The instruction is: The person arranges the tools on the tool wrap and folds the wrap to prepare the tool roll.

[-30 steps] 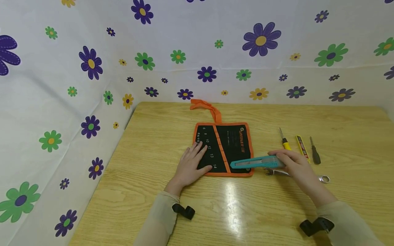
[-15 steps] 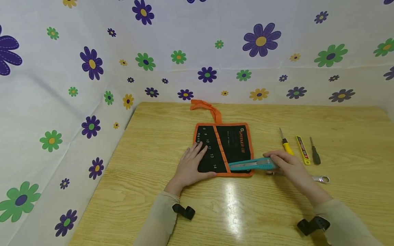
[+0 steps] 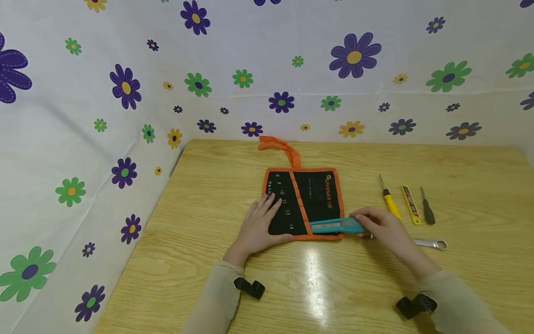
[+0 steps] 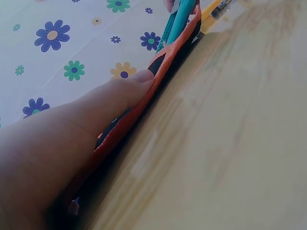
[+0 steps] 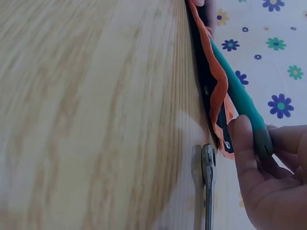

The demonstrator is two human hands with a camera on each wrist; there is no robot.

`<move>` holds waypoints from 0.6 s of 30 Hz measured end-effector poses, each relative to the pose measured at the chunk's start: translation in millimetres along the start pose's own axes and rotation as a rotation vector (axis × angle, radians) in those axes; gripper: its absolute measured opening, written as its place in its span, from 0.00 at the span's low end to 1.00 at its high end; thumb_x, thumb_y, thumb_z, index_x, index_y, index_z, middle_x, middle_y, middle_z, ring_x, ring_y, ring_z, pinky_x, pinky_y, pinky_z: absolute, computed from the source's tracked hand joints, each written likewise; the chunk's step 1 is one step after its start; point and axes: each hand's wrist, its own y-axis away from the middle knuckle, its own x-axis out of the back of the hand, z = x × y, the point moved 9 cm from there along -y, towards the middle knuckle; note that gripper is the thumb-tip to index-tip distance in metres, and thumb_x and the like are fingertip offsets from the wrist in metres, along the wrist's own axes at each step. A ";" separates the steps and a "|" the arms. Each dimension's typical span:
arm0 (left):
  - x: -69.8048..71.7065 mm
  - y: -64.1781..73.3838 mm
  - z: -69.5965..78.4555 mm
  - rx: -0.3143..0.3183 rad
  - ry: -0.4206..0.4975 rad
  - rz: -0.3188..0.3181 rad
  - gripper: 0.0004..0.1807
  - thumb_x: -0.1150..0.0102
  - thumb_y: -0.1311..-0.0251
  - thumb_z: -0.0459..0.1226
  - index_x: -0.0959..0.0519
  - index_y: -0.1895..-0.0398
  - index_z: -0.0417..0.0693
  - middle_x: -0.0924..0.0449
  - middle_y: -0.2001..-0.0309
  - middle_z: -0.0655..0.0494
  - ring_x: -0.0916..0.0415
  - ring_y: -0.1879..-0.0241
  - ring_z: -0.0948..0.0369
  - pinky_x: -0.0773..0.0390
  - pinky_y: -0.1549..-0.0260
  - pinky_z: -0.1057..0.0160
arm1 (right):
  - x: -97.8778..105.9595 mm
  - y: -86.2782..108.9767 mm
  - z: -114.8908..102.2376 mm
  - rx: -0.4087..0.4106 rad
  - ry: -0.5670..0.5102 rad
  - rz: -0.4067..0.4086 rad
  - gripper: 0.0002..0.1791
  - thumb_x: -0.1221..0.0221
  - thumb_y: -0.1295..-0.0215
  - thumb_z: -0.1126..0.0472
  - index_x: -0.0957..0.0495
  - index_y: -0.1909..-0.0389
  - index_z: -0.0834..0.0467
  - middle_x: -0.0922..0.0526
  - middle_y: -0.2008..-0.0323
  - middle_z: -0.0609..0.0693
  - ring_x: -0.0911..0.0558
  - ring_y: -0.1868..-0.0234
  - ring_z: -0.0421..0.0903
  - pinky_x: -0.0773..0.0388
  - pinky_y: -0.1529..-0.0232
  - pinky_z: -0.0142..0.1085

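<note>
A black tool pouch (image 3: 314, 195) with orange trim and numbered pockets lies flat on the table. My left hand (image 3: 259, 223) rests spread on its pocket side, the thumb along the near edge. My right hand (image 3: 381, 228) pinches the rear end of a teal utility knife (image 3: 333, 226) between thumb and fingers. The knife lies across the right part of the pouch, its front end at the orange pocket edge beside the 14 mark. In the right wrist view the knife (image 5: 240, 96) slants over the raised orange trim.
Right of the pouch lie a yellow-handled screwdriver-like tool (image 3: 390, 204), a narrow yellow case (image 3: 410, 204) and a dark-handled screwdriver (image 3: 427, 211). A combination wrench (image 3: 429, 243) is partly hidden beneath my right hand. An orange strap (image 3: 283, 146) extends from the pouch's far edge.
My right hand has moved left with the utility knife, bringing its tip down to the pocket edge. The left thumb has shifted to the pouch's near edge.
</note>
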 end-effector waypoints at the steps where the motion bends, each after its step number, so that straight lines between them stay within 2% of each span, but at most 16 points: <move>1: 0.2 0.0 0.2 -0.001 -0.002 -0.001 0.58 0.49 0.53 0.74 0.53 0.23 0.58 0.62 0.24 0.58 0.71 0.26 0.61 0.68 0.30 0.59 | -0.6 -0.6 -1.4 0.007 0.029 0.002 0.17 0.51 0.26 0.56 0.21 0.50 0.64 0.20 0.63 0.58 0.20 0.71 0.47 0.21 0.73 0.36; 5: 1.3 1.1 2.5 -0.014 -0.001 0.008 0.57 0.48 0.53 0.73 0.52 0.24 0.56 0.61 0.24 0.56 0.69 0.26 0.58 0.66 0.30 0.57 | -7.8 -0.6 -6.1 0.054 0.112 -0.045 0.18 0.47 0.28 0.55 0.22 0.46 0.63 0.19 0.54 0.58 0.19 0.57 0.52 0.19 0.61 0.38; 8: 1.2 1.5 3.4 -0.018 -0.002 0.012 0.57 0.46 0.53 0.72 0.51 0.24 0.56 0.60 0.24 0.55 0.68 0.26 0.58 0.65 0.30 0.56 | -14.8 0.9 -10.0 0.105 0.150 -0.107 0.22 0.42 0.32 0.57 0.25 0.41 0.63 0.23 0.44 0.59 0.25 0.43 0.56 0.23 0.49 0.44; 11: 1.0 0.8 3.1 -0.015 -0.004 0.013 0.57 0.46 0.53 0.72 0.52 0.24 0.57 0.60 0.24 0.56 0.68 0.26 0.58 0.65 0.30 0.57 | -19.2 2.2 -15.3 0.156 0.183 -0.148 0.22 0.39 0.37 0.67 0.26 0.41 0.65 0.26 0.42 0.63 0.26 0.42 0.60 0.23 0.50 0.48; 14: 1.3 0.2 2.9 -0.014 -0.002 0.015 0.57 0.46 0.53 0.72 0.52 0.24 0.57 0.60 0.24 0.56 0.68 0.26 0.58 0.65 0.30 0.57 | -21.1 3.3 -21.0 0.200 0.225 -0.161 0.25 0.42 0.40 0.76 0.27 0.40 0.66 0.27 0.41 0.65 0.26 0.43 0.61 0.21 0.52 0.48; 18: 2.2 0.0 2.6 -0.015 0.005 0.019 0.57 0.47 0.53 0.73 0.52 0.24 0.56 0.60 0.24 0.55 0.68 0.26 0.58 0.65 0.30 0.57 | -23.0 4.5 -27.0 0.242 0.254 -0.163 0.26 0.44 0.41 0.79 0.29 0.39 0.67 0.28 0.40 0.66 0.27 0.42 0.62 0.22 0.51 0.49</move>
